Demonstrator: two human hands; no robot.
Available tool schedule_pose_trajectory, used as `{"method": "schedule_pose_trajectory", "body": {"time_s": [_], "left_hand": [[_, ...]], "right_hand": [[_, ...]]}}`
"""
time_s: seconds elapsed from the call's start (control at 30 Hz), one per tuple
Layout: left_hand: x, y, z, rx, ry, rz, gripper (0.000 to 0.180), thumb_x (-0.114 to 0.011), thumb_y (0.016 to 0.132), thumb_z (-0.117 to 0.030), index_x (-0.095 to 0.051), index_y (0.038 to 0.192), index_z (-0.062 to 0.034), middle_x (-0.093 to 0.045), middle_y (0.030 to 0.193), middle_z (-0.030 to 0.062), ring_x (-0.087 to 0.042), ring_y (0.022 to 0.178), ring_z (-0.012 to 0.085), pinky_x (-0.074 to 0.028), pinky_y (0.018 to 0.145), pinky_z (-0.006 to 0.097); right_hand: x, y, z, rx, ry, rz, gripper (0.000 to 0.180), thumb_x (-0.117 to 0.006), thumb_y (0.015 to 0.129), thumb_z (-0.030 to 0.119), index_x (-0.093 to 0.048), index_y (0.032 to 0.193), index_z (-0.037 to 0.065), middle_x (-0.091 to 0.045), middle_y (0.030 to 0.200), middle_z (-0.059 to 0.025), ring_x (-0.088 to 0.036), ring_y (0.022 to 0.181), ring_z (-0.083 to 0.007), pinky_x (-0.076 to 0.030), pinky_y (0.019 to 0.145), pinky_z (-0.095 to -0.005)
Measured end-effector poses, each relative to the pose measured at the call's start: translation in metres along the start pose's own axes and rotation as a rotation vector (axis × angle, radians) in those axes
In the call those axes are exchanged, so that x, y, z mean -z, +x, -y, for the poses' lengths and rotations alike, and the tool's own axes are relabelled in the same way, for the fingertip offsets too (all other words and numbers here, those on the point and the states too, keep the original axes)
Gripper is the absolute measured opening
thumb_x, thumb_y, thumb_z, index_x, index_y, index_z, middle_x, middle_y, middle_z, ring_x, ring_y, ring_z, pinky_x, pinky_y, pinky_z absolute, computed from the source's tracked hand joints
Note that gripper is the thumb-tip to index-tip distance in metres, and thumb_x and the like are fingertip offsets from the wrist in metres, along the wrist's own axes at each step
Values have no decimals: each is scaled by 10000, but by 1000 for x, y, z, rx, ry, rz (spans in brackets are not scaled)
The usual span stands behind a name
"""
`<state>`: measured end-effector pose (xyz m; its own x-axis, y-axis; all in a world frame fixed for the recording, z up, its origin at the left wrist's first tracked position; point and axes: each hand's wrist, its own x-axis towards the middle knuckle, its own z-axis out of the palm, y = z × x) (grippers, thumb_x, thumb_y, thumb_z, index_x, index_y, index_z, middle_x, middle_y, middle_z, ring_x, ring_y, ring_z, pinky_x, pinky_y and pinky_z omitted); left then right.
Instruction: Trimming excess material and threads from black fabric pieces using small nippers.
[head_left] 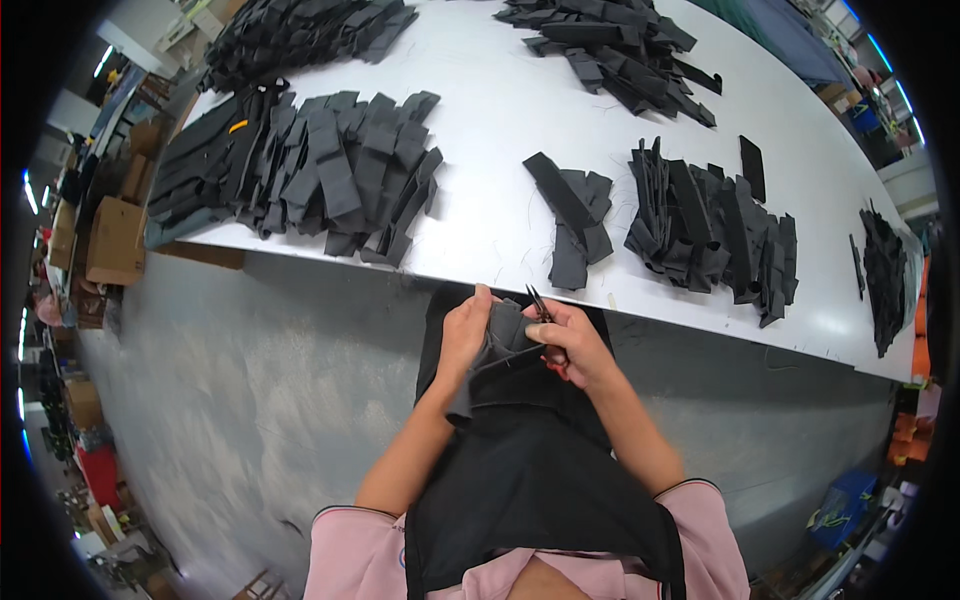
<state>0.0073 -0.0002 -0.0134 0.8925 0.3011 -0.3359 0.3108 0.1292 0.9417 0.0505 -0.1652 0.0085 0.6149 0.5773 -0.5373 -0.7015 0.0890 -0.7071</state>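
Head view: dark fabric piece (497,345) pinched between hands, left (464,330), right (573,345).

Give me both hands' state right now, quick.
Left hand: closed on the dark grey fabric piece.
Right hand: closed around small thread snips with red handles, tip pointing up beside the fabric.

Premises: a garment or textile workshop. A long white cutting table (500,110) carries many sorted stacks of black fabric strips (330,170), with further piles (710,230) along it. Cardboard boxes (115,240) stand at the table's far end on a grey concrete floor (250,370). Stock and clutter line the room's edges
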Motion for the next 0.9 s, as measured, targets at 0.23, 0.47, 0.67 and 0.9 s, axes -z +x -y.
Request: {"method": "schedule_pose_trajectory", "body": {"time_s": [0.23, 0.47, 0.67, 0.9], "left_hand": [[11, -14, -7, 84, -86, 101, 568, -381, 966, -516, -587, 779, -20, -516, 657, -28, -460, 607, 52, -380, 557, 209], [9, -18, -18, 39, 35, 103, 529, -373, 998, -439, -584, 787, -2, -497, 651, -19, -425, 633, 60, -369, 566, 229], [9, -20, -22, 63, 36, 118, 525, -377, 997, -437, -579, 791, 1, -492, 649, -19, -426, 633, 70, -372, 562, 244], [8, -23, -28, 87, 37, 126, 528, -379, 995, -445, -580, 795, 1, -499, 656, -20, -435, 637, 67, -380, 574, 237]], "right_hand": [[-30, -35, 11, 696, -1022, -403, 325, -664, 812, 168, -557, 1104, 75, -591, 844, -94, -619, 689, -207, -475, 580, -314], [-28, -37, 33, 821, -1355, -134, 312, -664, 762, 71, -583, 1063, 78, -518, 896, -61, -580, 655, -223, -449, 560, -345], [-29, -33, 31, 893, -1451, -90, 323, -689, 732, 60, -584, 1038, 60, -501, 853, -55, -570, 613, -208, -442, 529, -329], [-32, -39, 22, 937, -1411, -225, 286, -691, 715, 18, -643, 994, 63, -547, 792, -69, -582, 617, -223, -466, 550, -311]]}}
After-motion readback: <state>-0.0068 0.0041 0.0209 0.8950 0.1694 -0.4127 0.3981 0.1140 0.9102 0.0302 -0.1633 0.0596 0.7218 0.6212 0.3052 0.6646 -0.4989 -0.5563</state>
